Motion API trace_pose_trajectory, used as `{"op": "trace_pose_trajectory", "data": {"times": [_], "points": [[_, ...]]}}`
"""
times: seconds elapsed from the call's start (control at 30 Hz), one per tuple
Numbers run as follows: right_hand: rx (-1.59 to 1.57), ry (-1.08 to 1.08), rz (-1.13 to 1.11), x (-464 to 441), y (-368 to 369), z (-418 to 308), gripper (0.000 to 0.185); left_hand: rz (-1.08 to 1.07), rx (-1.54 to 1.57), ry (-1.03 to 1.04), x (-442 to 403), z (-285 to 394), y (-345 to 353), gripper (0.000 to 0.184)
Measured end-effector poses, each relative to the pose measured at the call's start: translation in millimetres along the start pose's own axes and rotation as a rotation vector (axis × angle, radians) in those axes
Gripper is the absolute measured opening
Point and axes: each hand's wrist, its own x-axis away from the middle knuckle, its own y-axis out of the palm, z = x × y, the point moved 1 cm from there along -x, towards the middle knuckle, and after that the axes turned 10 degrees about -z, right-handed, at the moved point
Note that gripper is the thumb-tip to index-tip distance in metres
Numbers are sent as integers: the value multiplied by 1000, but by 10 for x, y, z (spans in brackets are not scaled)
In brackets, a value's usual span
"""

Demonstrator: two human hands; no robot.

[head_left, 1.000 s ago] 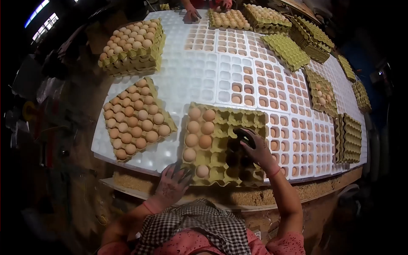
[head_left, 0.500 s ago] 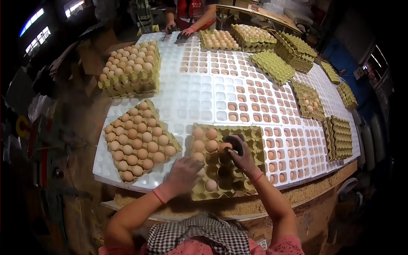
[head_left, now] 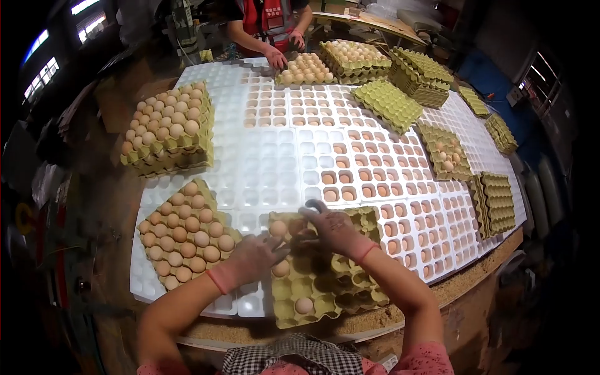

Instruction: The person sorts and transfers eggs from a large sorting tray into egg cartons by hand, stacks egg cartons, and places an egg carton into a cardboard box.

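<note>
A greenish pulp egg tray [head_left: 289, 317] lies before me, with only a few brown eggs in view, among them an egg [head_left: 304, 305] near its front edge. My right hand [head_left: 334, 230], in a dark-stained glove, reaches over the tray's back left part. Its fingers curl down over an egg that they partly cover. At the tray's left side is my left hand [head_left: 250, 257], gloved too. Its fingers bend inward close to an egg [head_left: 280, 269]; whatever they hold is hidden. To the left sits a fuller tray of brown eggs [head_left: 187, 234], tilted on the white panels.
White panels with square pockets [head_left: 269, 162] cover the table, many pockets on the right holding eggs. A stacked pile of egg trays [head_left: 169, 125] stands back left. Empty-looking tray stacks [head_left: 497, 203] line the right. Across the table, a person in a red vest [head_left: 265, 22] handles another egg tray [head_left: 306, 69].
My view has shifted, so the table sits lower. My right hand has moved to the tray's back left, and fewer eggs show there. The other person's hands moved to an egg tray.
</note>
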Motion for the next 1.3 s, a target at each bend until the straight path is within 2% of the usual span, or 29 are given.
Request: {"op": "trace_pose_trajectory", "data": {"times": [0.03,0.13,0.2,0.27,0.33,0.4,0.43,0.47,0.53,0.57,0.6,0.63,0.67,0.7,0.73,0.77,0.8,0.83,0.87,0.9,0.93,1.0,1.03,1.07,1.13,1.17,1.2,1.27,1.3], "points": [[-27,41,-234,-73,-27,-78,43,-37,62,19,-8,13,-110,50],[-32,-35,-98,-335,334,159,35,53,119,23,-28,-39,-26,49],[-63,-85,-115,-339,295,313,34,63,170,12,-33,-53,-12,45],[-98,-184,-96,-282,168,319,32,260,265,-38,-55,-86,-4,36],[-34,-140,-182,-339,165,259,33,201,346,-62,-85,-109,-99,39],[119,-135,-204,-395,248,228,39,300,924,-135,-127,-240,-138,41],[141,-157,-231,-389,197,255,42,407,1062,-84,-199,-369,-174,44],[138,-152,-230,-346,117,293,42,437,1215,-125,-243,-485,-230,43],[-132,-137,80,-283,-80,419,44,524,1067,-229,-414,-677,-320,43],[-162,12,173,-370,-85,530,43,526,934,-232,-538,-747,-340,40],[-169,162,134,-466,-149,609,41,522,801,-234,-686,-800,-310,38],[-86,215,29,-613,-34,743,40,459,664,-246,-863,-868,-167,32],[-1,265,-73,-738,94,855,39,330,644,-250,-991,-934,-48,34],[-1,263,-69,-751,66,842,39,310,646,-264,-1103,-966,-24,32],[91,168,24,-767,15,817,38,293,644,-277,-1206,-1013,-7,31],[184,71,114,-807,-23,809,37,394,738,-281,-1288,-1067,15,28],[185,66,113,-908,-35,843,37,493,837,-287,-1348,-1071,-53,26],[-51,114,277,-1040,-62,889,32,645,788,-274,-1389,-1053,-137,24],[-295,167,434,-1152,-62,920,28,682,702,-324,-1449,-1078,-148,26],[-277,170,456,-1252,-29,921,24,591,614,-336,-1520,-1090,-116,28],[-216,83,537,-1375,144,980,20,498,528,-351,-1569,-1111,-64,30],[108,81,294,-1471,414,1080,19,330,506,-350,-1557,-1176,123,34],[-26,116,197,-1322,183,846,17,379,493,-305,-1479,-1186,55,37],[-133,19,320,-1296,283,899,25,423,539,-320,-1368,-1170,-10,39],[-271,-78,293,-896,34,557,35,469,584,-282,-952,-1021,-176,43],[-267,-199,197,-619,-136,363,39,407,706,-271,-744,-888,-292,47],[-262,-318,99,-370,-191,203,43,414,567,-223,-598,-825,-137,52],[83,-381,58,-87,158,5,45,254,453,-134,-373,-543,-200,57],[382,-429,123,-8,429,42,49,174,347,-56,-331,-449,-159,59]]}}
